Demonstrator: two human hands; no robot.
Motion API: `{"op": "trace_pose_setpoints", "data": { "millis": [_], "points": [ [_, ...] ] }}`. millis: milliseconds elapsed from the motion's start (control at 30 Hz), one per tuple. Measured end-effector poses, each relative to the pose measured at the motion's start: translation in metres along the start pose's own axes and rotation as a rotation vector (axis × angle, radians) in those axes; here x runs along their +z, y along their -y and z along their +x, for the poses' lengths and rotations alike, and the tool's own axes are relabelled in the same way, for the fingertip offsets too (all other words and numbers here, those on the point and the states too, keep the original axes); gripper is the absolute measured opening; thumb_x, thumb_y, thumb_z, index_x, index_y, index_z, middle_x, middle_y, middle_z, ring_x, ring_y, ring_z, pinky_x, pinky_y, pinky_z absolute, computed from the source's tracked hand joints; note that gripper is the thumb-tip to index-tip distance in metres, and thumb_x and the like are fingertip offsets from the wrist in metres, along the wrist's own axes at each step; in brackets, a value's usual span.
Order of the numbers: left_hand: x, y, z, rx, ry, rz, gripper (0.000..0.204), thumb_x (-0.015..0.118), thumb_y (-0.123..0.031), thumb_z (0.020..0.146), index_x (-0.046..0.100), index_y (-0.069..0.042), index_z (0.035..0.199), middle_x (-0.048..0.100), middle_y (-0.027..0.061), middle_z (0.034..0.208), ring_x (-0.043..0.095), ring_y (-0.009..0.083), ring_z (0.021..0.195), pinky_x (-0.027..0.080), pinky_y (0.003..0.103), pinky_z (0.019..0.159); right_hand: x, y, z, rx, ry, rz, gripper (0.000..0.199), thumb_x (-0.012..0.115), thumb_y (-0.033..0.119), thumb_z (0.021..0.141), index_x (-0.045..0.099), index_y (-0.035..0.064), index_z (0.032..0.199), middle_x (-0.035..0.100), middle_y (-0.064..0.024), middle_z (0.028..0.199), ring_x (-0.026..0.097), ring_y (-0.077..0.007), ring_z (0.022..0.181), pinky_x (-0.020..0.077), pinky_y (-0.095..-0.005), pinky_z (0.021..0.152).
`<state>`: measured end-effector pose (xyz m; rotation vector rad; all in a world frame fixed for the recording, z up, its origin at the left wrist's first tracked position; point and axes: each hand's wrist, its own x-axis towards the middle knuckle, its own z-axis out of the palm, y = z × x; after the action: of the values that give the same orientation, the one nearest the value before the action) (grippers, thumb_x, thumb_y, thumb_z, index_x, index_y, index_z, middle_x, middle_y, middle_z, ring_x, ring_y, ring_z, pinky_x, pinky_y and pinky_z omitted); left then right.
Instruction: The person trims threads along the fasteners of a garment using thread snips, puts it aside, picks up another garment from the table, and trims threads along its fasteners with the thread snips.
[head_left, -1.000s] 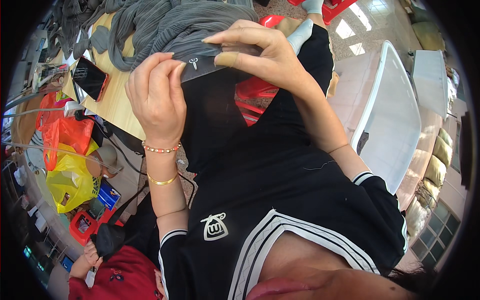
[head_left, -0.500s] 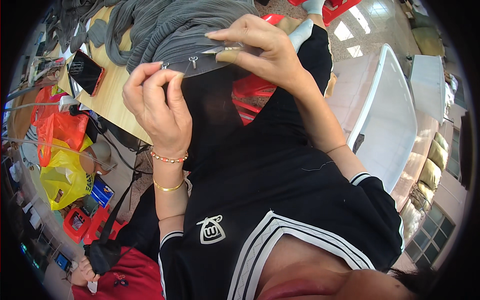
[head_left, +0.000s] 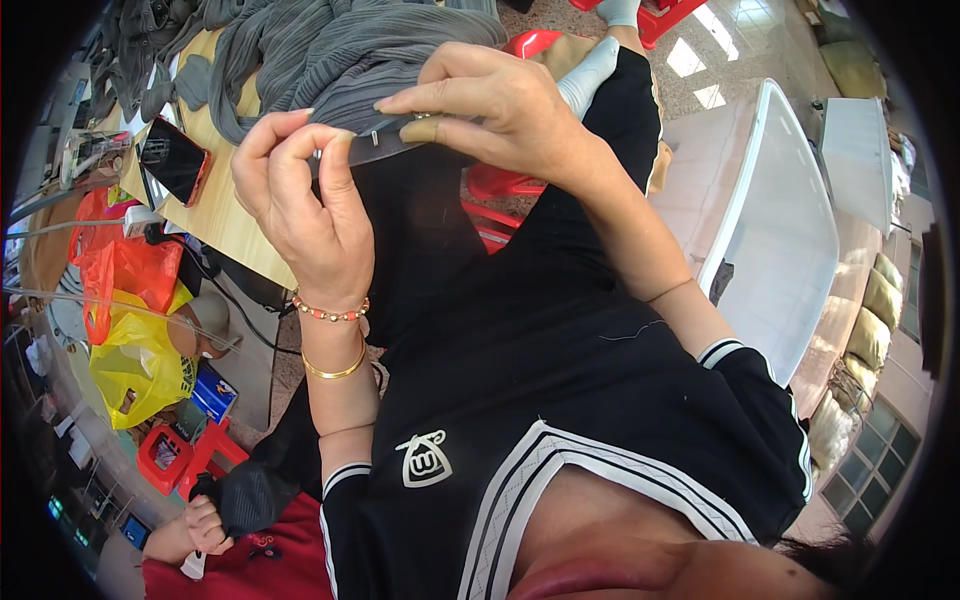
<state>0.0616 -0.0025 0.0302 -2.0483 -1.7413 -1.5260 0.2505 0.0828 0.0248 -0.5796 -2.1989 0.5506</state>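
A pile of grey pleated knit fabric (head_left: 350,60) lies at the table's edge before me. A dark, see-through strip of cloth (head_left: 385,148) spans the gap between my hands. On it sits a small metal fastener (head_left: 375,138). My left hand (head_left: 305,205) is closed, thumb and fingers pinching the strip's left end. My right hand (head_left: 510,105) pinches the right end, beside a small shiny metal piece (head_left: 422,116) mostly hidden by the fingers. A tan covering wraps the right thumb tip.
A phone (head_left: 173,160) lies on the wooden table (head_left: 235,225) at left. Orange and yellow plastic bags (head_left: 140,365) hang below it. At lower left another person's hand (head_left: 205,525) holds something black. A white plastic tub (head_left: 775,230) stands at right; red stools (head_left: 500,185) are underneath.
Both hands have shifted slightly left, and the right hand has come closer to the left. The pointed metal piece at my right fingers is now mostly covered. The other person's hand has moved.
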Motion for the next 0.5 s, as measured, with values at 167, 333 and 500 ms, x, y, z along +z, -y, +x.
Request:
{"op": "trace_pose_setpoints", "data": {
  "millis": [167, 333, 500],
  "points": [
    [-0.001, -0.001, -0.005, -0.074, 0.046, -0.06, 0.014, 0.067, -0.006, 0.088, 0.061, -0.003, 0.101, 0.055, 0.0133, 0.11, 0.053, 0.028, 0.106, 0.043, 0.037, 0.093, 0.001, -0.013, -0.006, 0.068, -0.079, 0.073, 0.023, 0.076, 0.02, 0.079, 0.077, 0.0175, 0.101, 0.062, 0.0008, 0.081, 0.064, -0.0156, 0.07, 0.0475, -0.0281, 0.056],
    [-0.023, 0.031, -0.032, -0.244, 0.102, -0.047, 0.012, 0.066, -0.003, 0.09, 0.061, 0.0, 0.1, 0.061, 0.0101, 0.097, 0.06, 0.0226, 0.088, 0.048, 0.031, 0.08, -0.008, -0.013, -0.016, 0.248, -0.127, 0.289, 0.027, 0.077, 0.012, 0.08, 0.073, 0.0058, 0.106, 0.061, -0.0028, 0.082, 0.056, -0.01, 0.075, 0.0446, -0.0228, 0.065],
    [-0.026, 0.058, -0.056, -0.216, 0.057, 0.004, 0.011, 0.066, -0.002, 0.09, 0.061, 0.0, 0.1, 0.062, 0.0112, 0.097, 0.061, 0.0244, 0.089, 0.048, 0.031, 0.081, 0.003, -0.006, -0.016, 0.261, -0.134, 0.385, 0.028, 0.077, 0.011, 0.08, 0.073, 0.0057, 0.107, 0.059, -0.0017, 0.081, 0.056, -0.0097, 0.074, 0.044, -0.0232, 0.064]
  ]
}}
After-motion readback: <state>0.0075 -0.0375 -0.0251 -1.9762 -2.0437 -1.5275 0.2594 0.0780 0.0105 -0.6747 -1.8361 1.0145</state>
